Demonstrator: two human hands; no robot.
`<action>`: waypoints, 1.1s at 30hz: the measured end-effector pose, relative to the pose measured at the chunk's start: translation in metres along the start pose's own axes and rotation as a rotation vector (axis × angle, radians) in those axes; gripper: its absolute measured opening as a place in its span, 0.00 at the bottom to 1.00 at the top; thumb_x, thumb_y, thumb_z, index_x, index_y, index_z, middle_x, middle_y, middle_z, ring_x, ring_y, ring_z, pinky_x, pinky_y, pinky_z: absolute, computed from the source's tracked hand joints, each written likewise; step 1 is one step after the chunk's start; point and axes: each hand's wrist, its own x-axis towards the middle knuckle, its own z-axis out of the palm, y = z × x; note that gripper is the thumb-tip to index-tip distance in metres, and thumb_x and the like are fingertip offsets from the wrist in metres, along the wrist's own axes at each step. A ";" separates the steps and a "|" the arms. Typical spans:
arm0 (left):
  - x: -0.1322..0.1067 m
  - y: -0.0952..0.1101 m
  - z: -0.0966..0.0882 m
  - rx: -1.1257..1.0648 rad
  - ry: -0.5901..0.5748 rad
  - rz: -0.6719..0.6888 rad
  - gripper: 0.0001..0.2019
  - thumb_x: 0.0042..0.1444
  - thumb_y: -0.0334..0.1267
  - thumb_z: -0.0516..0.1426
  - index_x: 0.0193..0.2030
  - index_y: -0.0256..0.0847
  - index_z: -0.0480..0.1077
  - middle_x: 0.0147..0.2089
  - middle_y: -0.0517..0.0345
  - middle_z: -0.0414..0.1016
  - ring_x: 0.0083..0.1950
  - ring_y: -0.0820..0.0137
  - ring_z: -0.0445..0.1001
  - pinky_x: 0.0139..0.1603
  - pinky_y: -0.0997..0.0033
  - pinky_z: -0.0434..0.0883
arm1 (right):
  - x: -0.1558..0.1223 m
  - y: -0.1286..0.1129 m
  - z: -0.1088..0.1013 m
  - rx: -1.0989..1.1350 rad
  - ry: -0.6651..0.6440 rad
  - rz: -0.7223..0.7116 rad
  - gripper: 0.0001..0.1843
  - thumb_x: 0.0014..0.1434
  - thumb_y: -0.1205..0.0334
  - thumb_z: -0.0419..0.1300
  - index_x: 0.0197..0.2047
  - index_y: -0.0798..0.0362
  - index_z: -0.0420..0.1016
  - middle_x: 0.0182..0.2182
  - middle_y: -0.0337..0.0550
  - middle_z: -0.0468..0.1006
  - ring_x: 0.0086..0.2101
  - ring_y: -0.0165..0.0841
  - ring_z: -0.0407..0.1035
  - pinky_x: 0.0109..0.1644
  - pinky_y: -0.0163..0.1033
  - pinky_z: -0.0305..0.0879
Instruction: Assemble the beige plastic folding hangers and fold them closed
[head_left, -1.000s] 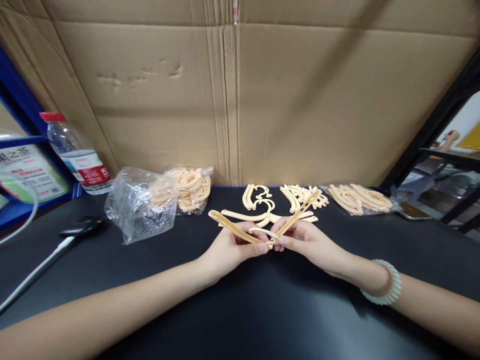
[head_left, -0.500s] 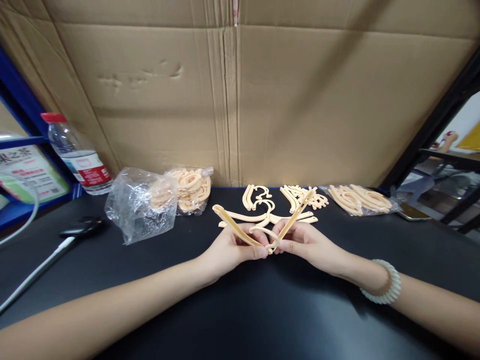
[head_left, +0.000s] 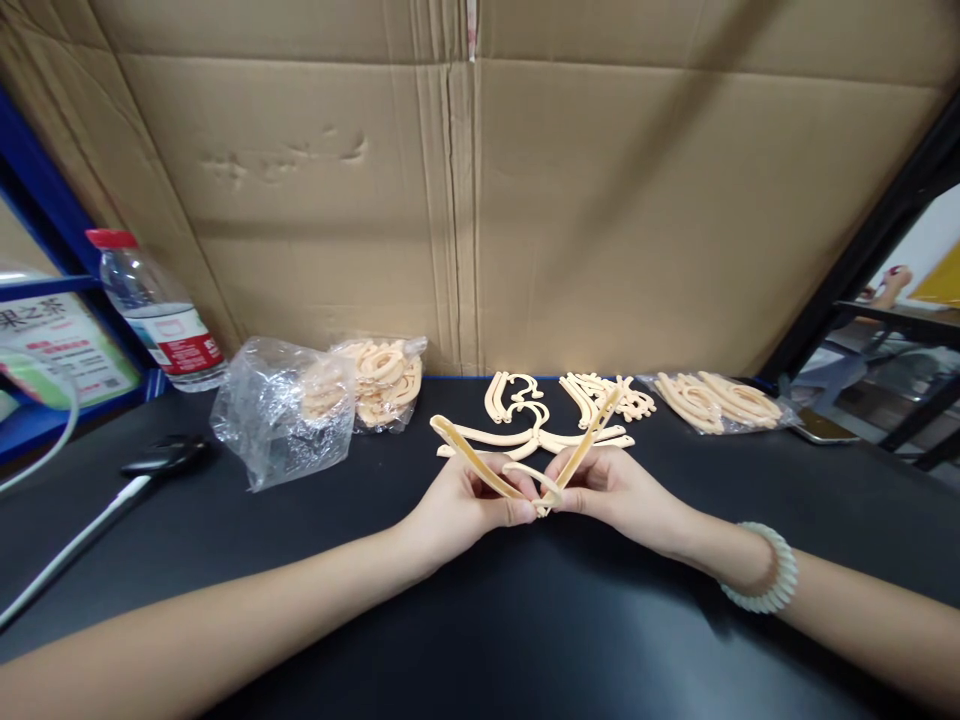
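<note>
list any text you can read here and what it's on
"果之茶": on the white pack at the far left edge; the smaller print under it is blurred.
Water bottle label: red and white, print too small to read.
Cardboard wall and held plastic pieces: no print shows.

Two hands: left hand (head_left: 461,505), right hand (head_left: 619,490). Three beige plastic pieces (head_left: 480,462) pinched between them. Three clear bags: crumpled bag (head_left: 281,410), left parts bag (head_left: 386,375), right parts bag (head_left: 720,398). One loose parts pile (head_left: 581,392), perhaps ten pieces, overlap too heavy for certainty. One water bottle (head_left: 154,310). One bracelet (head_left: 769,570). One cardboard wall (head_left: 600,200). One white cord (head_left: 67,545).
</note>
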 end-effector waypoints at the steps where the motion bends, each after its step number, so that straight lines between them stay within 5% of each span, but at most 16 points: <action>1: 0.000 0.000 0.000 -0.005 0.003 0.004 0.05 0.41 0.34 0.68 0.26 0.37 0.78 0.26 0.59 0.76 0.29 0.71 0.71 0.33 0.73 0.67 | 0.000 0.000 0.000 0.004 0.007 -0.005 0.08 0.50 0.59 0.70 0.32 0.52 0.78 0.29 0.38 0.80 0.33 0.32 0.74 0.42 0.39 0.70; 10: -0.002 -0.003 0.000 -0.013 0.047 -0.014 0.06 0.41 0.34 0.68 0.25 0.36 0.77 0.26 0.58 0.76 0.29 0.70 0.71 0.34 0.71 0.67 | -0.002 -0.002 0.003 0.063 0.040 -0.025 0.08 0.44 0.62 0.73 0.30 0.50 0.79 0.26 0.37 0.81 0.28 0.33 0.76 0.37 0.40 0.73; 26: 0.001 -0.006 0.001 -0.064 0.101 0.016 0.12 0.46 0.40 0.68 0.29 0.35 0.71 0.25 0.61 0.73 0.28 0.73 0.73 0.33 0.74 0.69 | -0.002 -0.002 0.013 -0.005 0.190 -0.073 0.06 0.49 0.60 0.70 0.30 0.52 0.80 0.29 0.41 0.81 0.31 0.34 0.75 0.38 0.40 0.72; 33: 0.000 -0.006 0.004 -0.038 0.230 0.021 0.12 0.52 0.41 0.65 0.35 0.36 0.69 0.28 0.61 0.73 0.29 0.74 0.74 0.35 0.73 0.71 | -0.001 -0.003 0.014 0.033 0.342 -0.030 0.12 0.47 0.56 0.71 0.30 0.53 0.76 0.26 0.39 0.76 0.26 0.30 0.69 0.30 0.36 0.67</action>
